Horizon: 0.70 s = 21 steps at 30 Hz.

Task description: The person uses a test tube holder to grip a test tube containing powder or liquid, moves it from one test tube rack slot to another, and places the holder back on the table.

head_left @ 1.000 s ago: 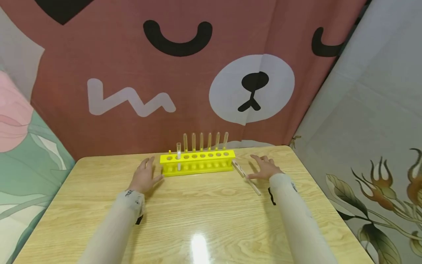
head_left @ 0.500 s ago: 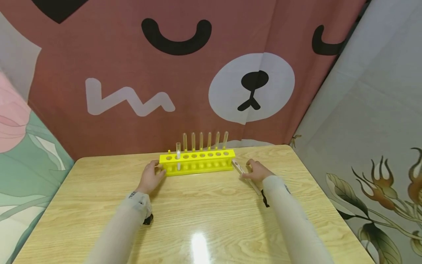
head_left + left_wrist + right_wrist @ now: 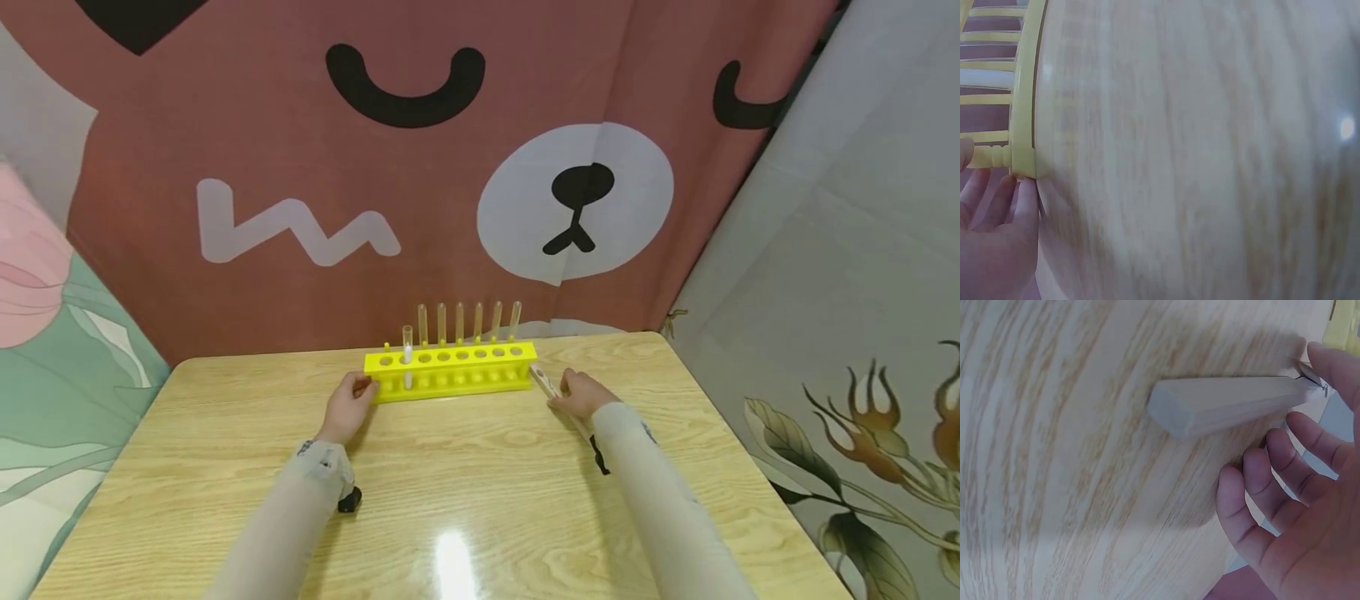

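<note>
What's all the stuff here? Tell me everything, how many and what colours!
Flat wood-grain table: one, light brown, under everything
Long plastic test-tube rack: one, yellow, far part of table
Clear upright test tube: one, white inside, rack's second hole from left
Clear upside-down test tubes: six, see-through, rack's back
Slim wooden clamp: one, pale, right of rack
Bear-face cloth: one, reddish-brown, behind table
Flower-print cloths: two, pink-green left, grey right
Black wrist pieces: two, by the wrists
Long sleeves: two, whitish, on arms
Hands: two, bare; left hand gripping rack's left end, right hand at clamp
</note>
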Each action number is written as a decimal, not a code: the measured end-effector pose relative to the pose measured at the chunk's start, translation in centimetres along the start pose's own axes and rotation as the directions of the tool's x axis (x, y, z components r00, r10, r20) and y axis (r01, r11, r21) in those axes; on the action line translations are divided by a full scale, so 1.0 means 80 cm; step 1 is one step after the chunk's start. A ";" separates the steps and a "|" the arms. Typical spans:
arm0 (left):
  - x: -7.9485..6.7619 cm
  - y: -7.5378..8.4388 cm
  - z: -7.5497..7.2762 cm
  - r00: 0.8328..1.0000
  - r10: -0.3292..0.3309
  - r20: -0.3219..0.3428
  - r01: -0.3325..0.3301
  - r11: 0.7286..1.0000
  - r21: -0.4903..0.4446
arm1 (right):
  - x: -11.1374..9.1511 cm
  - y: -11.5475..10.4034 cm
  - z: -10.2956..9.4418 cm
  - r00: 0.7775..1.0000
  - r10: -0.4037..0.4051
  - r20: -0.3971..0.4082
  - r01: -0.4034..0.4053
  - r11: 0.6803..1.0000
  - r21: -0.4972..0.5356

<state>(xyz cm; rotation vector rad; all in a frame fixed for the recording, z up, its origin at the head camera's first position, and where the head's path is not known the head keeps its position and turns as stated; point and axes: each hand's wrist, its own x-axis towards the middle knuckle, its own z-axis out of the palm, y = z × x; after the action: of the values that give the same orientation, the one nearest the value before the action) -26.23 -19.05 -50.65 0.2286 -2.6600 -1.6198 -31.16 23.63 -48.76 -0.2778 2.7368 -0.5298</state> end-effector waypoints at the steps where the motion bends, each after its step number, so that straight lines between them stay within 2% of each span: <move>1: 0.000 0.001 0.000 1.000 0.002 0.003 -0.002 1.000 0.002 | -0.001 -0.002 0.000 1.000 -0.003 0.001 0.003 1.000 -0.011; 10: 0.004 -0.002 0.001 0.999 -0.018 0.033 0.018 1.000 -0.007 | -0.003 -0.005 0.002 0.998 -0.069 0.009 0.069 0.992 -0.106; 15: 0.002 -0.002 0.001 1.000 -0.020 0.024 0.021 1.000 -0.021 | -0.003 -0.004 0.004 0.996 -0.091 0.005 0.090 0.986 -0.138; 21: -0.003 -0.001 0.000 1.000 0.015 -0.006 -0.015 1.000 0.002 | -0.005 -0.004 0.004 0.994 -0.112 0.000 0.111 0.983 -0.144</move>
<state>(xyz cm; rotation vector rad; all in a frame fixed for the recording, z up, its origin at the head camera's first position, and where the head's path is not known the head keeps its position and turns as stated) -25.98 -19.01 -50.70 0.2130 -2.6523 -1.6105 -30.64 23.35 -48.77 -0.4678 2.7843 -0.3631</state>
